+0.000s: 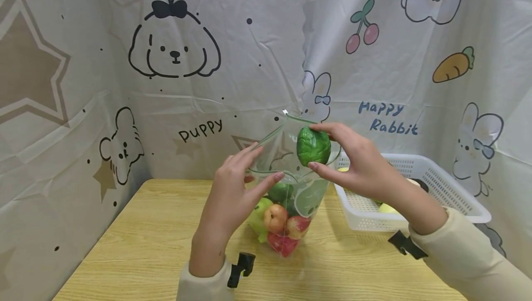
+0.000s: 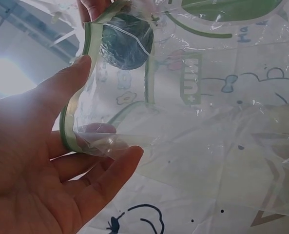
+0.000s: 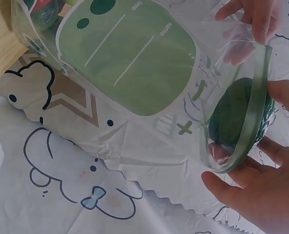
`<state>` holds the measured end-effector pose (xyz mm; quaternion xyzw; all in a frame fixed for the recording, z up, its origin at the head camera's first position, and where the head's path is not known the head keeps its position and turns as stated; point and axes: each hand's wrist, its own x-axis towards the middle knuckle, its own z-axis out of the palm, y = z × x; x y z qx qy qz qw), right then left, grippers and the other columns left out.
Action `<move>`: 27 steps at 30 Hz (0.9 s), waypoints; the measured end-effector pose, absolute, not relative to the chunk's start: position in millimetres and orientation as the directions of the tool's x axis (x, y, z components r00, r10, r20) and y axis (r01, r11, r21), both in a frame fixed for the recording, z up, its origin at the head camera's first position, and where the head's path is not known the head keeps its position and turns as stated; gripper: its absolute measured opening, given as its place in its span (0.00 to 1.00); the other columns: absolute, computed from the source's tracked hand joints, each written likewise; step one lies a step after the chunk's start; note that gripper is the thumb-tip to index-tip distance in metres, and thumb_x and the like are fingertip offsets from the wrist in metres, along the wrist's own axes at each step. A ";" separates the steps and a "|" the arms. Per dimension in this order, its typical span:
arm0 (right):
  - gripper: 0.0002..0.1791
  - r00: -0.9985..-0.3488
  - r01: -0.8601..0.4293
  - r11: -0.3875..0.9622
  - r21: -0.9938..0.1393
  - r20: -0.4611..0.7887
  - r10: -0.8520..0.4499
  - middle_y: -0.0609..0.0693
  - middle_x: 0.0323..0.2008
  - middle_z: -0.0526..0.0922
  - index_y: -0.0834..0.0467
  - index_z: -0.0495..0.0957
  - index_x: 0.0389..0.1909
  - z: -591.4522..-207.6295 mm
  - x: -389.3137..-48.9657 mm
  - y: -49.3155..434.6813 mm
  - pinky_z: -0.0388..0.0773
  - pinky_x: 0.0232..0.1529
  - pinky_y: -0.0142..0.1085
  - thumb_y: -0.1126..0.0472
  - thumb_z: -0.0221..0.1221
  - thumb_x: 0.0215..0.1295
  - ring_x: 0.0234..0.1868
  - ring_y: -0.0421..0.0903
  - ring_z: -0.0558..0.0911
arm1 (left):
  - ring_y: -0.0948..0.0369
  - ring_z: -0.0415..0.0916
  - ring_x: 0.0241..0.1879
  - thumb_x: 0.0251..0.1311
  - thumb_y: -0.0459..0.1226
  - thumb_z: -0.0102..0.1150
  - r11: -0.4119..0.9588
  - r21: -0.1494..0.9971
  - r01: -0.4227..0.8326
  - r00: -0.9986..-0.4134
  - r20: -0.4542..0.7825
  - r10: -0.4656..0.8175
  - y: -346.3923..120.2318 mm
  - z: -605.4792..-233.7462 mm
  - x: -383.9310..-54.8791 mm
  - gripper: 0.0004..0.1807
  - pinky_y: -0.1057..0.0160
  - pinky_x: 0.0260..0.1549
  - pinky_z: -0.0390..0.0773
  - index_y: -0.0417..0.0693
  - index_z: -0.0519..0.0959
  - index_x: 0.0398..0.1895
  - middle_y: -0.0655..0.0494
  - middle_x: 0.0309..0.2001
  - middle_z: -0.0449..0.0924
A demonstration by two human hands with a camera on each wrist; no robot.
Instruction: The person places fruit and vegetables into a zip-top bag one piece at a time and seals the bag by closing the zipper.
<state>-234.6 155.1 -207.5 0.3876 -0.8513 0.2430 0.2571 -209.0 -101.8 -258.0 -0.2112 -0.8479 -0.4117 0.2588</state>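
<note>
A clear zip bag with a green-edged mouth stands upright on the table. Several fruits are visible in its bottom, among them an orange-coloured fruit and a red one. On the near left side my left hand holds the rim, thumb apart from the fingers; in the left wrist view this left hand has the bag's edge between them. My right hand grips a green leafy ball like a small cabbage at the mouth. The right wrist view shows the cabbage partly behind the bag's film.
A white perforated basket with a few pale and dark items stands on the right of the wooden table. The right forearm reaches across its front. A printed cloth hangs behind and at the sides.
</note>
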 end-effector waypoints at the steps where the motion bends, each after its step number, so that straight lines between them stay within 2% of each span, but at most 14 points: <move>1: 0.36 -0.565 -0.786 0.581 -0.211 0.627 -0.537 0.54 0.64 0.75 0.58 0.69 0.70 -207.6 -234.5 154.8 0.80 0.60 0.51 0.59 0.71 0.62 0.61 0.51 0.77 | 0.50 0.68 0.68 0.63 0.50 0.69 0.572 0.589 0.571 -0.777 0.613 0.144 -102.1 -257.8 -208.7 0.35 0.64 0.47 0.86 0.43 0.74 0.68 0.47 0.71 0.70; 12: 0.37 -0.541 -0.800 0.571 -0.185 0.632 -0.554 0.53 0.66 0.74 0.59 0.69 0.70 -209.5 -232.0 154.2 0.79 0.62 0.49 0.58 0.72 0.61 0.64 0.50 0.75 | 0.51 0.68 0.68 0.62 0.49 0.70 0.566 0.591 0.575 -0.774 0.617 0.142 -102.9 -257.7 -207.5 0.34 0.65 0.46 0.86 0.43 0.75 0.68 0.49 0.70 0.71; 27: 0.35 -0.526 -0.815 0.549 -0.187 0.638 -0.563 0.53 0.66 0.74 0.57 0.68 0.71 -214.0 -229.9 152.9 0.76 0.64 0.54 0.61 0.69 0.64 0.64 0.52 0.75 | 0.49 0.71 0.65 0.59 0.47 0.73 0.548 0.579 0.604 -0.751 0.644 0.147 -102.6 -258.9 -207.2 0.34 0.65 0.45 0.87 0.41 0.77 0.66 0.47 0.69 0.73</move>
